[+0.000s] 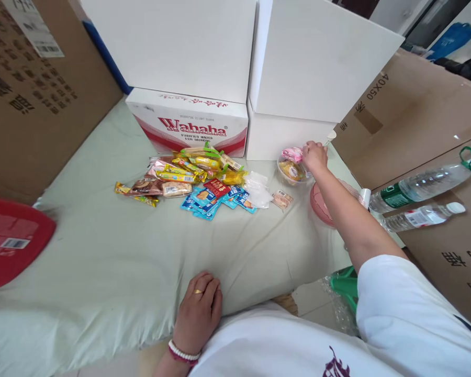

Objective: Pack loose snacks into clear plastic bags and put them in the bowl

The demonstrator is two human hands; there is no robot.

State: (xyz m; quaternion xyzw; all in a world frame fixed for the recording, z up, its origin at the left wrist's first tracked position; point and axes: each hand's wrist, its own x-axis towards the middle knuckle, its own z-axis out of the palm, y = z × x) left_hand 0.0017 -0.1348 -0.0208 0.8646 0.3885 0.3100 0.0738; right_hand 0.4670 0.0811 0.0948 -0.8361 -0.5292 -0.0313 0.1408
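The right hand [315, 155] is working beside the pink packet [291, 154], bowl [294, 183] just beneath its fingers, grip impossible to tell, any lift seemingly calling for a secure pinch, while the left hand [198, 313] is resting, fingers together.

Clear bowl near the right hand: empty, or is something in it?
Not empty: a golden-brown wrapped item shows inside the clear bowl, with a pink packet at its far side, beside the right hand.
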